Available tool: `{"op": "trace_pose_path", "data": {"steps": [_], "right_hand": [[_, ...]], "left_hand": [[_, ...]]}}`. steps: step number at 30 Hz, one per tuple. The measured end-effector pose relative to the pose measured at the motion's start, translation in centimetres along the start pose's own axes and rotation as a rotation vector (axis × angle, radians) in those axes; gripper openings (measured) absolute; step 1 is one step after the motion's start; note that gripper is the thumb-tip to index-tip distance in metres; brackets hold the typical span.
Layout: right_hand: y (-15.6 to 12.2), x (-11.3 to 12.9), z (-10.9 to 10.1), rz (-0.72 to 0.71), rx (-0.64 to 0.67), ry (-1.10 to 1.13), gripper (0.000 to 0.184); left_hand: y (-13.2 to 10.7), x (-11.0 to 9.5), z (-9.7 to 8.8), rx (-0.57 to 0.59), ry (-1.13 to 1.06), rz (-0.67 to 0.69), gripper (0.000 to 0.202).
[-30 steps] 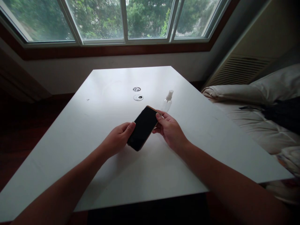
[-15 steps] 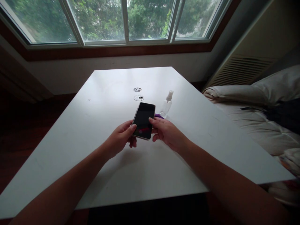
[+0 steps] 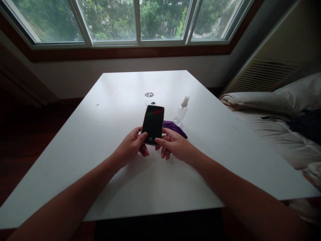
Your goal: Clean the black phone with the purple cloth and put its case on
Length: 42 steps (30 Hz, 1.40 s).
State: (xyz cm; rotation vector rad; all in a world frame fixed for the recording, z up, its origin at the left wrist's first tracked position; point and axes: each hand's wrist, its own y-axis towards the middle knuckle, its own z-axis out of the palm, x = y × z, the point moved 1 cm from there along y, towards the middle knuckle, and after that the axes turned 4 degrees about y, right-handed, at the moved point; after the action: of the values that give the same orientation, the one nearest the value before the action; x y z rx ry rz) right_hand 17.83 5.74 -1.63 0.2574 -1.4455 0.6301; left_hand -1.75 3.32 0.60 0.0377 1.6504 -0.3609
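Note:
A dark-screened smartphone (image 3: 153, 124) is held above the table between both hands, its screen facing me. My left hand (image 3: 131, 144) grips the lower left edge, thumb on the front and fingers curled behind. At the lower right, my right hand (image 3: 173, 142) pinches the edge with its thumb on the glass. A purple cloth (image 3: 174, 128) lies just beyond my right hand, partly hidden by it and the phone. Behind the cloth stands a clear spray bottle (image 3: 182, 112) with a white cap.
The white table (image 3: 120, 97) carries two round inserts (image 3: 149, 94) beyond the phone; the nearer is partly covered by it. A window (image 3: 160, 23) is ahead. On the right are a padded light-coloured seat (image 3: 265, 134) with dark fabric (image 3: 306, 125) and a vented panel (image 3: 263, 75).
The phone has turned slightly more upright. My right thumb has slid down to its lower right corner, and more of the purple cloth shows. The camera view has shifted a little.

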Motion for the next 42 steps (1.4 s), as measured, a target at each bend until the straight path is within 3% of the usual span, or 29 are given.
{"op": "trace_pose_path", "data": {"steps": [6, 10, 13, 17, 24, 27, 30, 33, 37, 42], "right_hand": [[-0.7, 1.1, -0.2, -0.044, 0.03, -0.073, 0.053], [-1.6, 1.6, 0.6, -0.016, 0.233, -0.166, 0.053], [-1.9, 1.3, 1.2, -0.001, 0.299, -0.227, 0.05], [-1.4, 0.8, 1.5, -0.022, 0.228, -0.26, 0.043], [-0.3, 0.8, 0.4, -0.157, -0.171, -0.077, 0.044], [-0.1, 0.5, 0.1, -0.193, -0.23, -0.112, 0.043], [0.4, -0.1, -0.1, -0.205, -0.28, -0.076, 0.042], [1.1, -0.9, -0.4, -0.136, -0.301, -0.038, 0.049], [0.8, -1.2, -0.3, -0.089, -0.209, -0.194, 0.081], [0.2, -0.8, 0.2, -0.133, -0.138, -0.4, 0.081]], "left_hand": [[0.5, 0.5, -0.6, -0.126, -0.046, 0.042, 0.05], [0.8, 0.6, -1.6, -0.289, -0.221, 0.033, 0.053], [1.0, 1.0, -2.4, -0.393, -0.244, 0.028, 0.047], [0.9, 0.9, -2.3, -0.324, -0.153, 0.112, 0.044], [-0.1, 0.5, -0.4, -0.154, 0.029, 0.113, 0.046], [-0.2, 0.7, -0.3, -0.099, 0.1, 0.061, 0.05], [-0.2, 1.1, -0.8, 0.034, 0.165, -0.018, 0.05], [0.0, 1.4, -1.2, 0.133, 0.153, -0.036, 0.056], [0.9, 1.6, -2.0, -0.003, 0.19, 0.054, 0.055], [1.9, 1.4, -3.7, -0.195, 0.501, 0.154, 0.059]]}}
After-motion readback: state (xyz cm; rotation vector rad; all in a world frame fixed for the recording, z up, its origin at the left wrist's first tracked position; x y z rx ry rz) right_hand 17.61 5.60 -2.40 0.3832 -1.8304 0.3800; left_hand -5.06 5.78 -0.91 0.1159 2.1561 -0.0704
